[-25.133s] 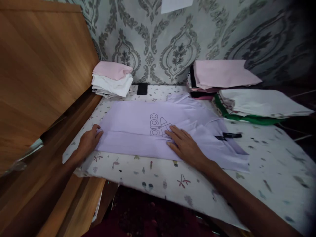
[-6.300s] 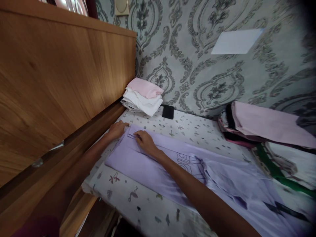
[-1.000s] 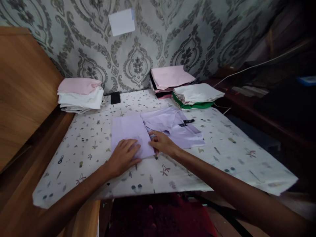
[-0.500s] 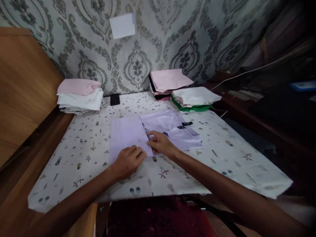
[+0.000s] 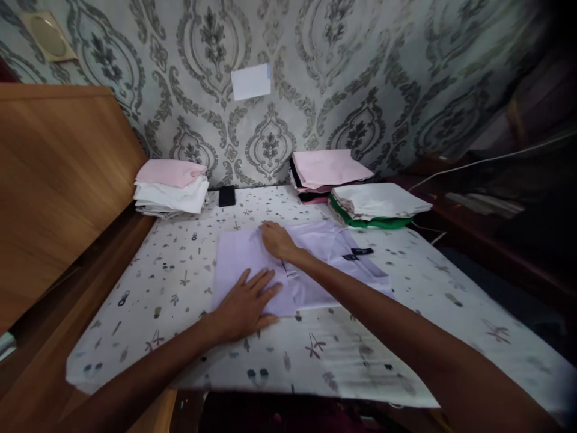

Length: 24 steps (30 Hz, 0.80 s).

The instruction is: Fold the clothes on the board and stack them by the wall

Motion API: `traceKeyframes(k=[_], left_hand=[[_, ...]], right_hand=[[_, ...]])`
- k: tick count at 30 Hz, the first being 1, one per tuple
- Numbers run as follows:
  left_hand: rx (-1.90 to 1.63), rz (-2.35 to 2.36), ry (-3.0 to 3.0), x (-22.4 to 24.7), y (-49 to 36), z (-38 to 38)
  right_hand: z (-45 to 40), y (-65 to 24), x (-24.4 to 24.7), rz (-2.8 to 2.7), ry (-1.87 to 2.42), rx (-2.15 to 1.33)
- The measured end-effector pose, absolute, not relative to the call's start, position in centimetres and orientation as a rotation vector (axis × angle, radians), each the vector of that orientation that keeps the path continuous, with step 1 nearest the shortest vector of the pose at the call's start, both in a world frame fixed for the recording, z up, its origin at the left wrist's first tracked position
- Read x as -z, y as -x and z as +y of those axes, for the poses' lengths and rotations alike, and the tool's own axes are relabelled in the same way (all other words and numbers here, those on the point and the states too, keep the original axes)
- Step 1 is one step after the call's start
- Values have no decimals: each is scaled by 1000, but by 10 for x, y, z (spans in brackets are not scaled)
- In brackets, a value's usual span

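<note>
A lavender garment, apparently a shirt [image 5: 315, 288], lies partly folded, with dark tags on its right part. Over its left part lies a smooth folded panel [image 5: 234, 252]. My left hand [image 5: 246, 307] rests flat on the panel's near side, fingers spread, thumb towards the near edge. At the far edge of the fold is my right hand [image 5: 277, 240], its fingers bent together on the cloth; the fingertips are partly hidden. My right forearm crosses above the garment's right part.
Folded pink and white cloths [image 5: 171, 195] are stacked at the back left, beside a flat black object [image 5: 227, 196]. Two more stacks, one topped with pink cloth [image 5: 331, 168], one with white cloth [image 5: 381, 199], stand back right. A wooden panel [image 5: 67, 180] borders the patterned tablecloth [image 5: 180, 252].
My right hand has moved away from me along the fold to its far edge. My left hand has gone from curled fingers to lying spread on the panel. The view has shifted.
</note>
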<state>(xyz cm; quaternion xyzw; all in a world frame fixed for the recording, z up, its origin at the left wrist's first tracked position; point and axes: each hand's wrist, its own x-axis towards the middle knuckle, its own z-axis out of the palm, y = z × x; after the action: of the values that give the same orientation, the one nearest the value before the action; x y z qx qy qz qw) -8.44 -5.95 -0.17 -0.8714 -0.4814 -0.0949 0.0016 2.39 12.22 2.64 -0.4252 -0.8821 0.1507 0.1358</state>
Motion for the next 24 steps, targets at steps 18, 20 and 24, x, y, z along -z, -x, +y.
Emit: traceKeyframes(k=[18,20,24], left_hand=[[534,-2348,2017,-3,213,66],[530,-2344,2009,-5,210,62],[588,-2274,2025,-9,196,48]], right_hand=[[165,-14,-3,-2452,1410,-380],[162,-12,-7,-2458,1413,-361],[134,2,-10,-2489,1237,-363]])
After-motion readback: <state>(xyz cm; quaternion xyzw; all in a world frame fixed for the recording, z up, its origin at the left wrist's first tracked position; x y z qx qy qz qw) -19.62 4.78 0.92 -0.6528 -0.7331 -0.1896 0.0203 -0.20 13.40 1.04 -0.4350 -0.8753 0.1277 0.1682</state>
